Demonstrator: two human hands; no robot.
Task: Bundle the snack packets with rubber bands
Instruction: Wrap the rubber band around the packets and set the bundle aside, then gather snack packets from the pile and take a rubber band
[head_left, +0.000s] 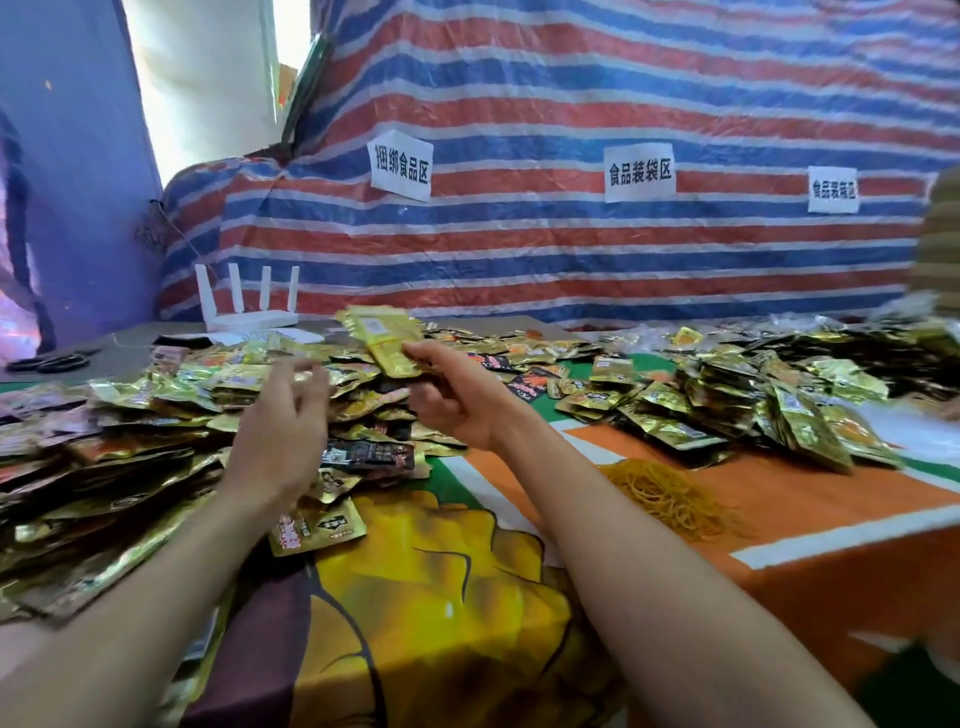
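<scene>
Pinching banded packet bundle (382, 338), right hand (452, 402).

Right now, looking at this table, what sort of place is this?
Probably a makeshift snack-packing workshop: loose foil snack packets heaped across the table, a pile of rubber bands, and paper signs on the striped tarp naming food bundling and bagging areas.
</scene>
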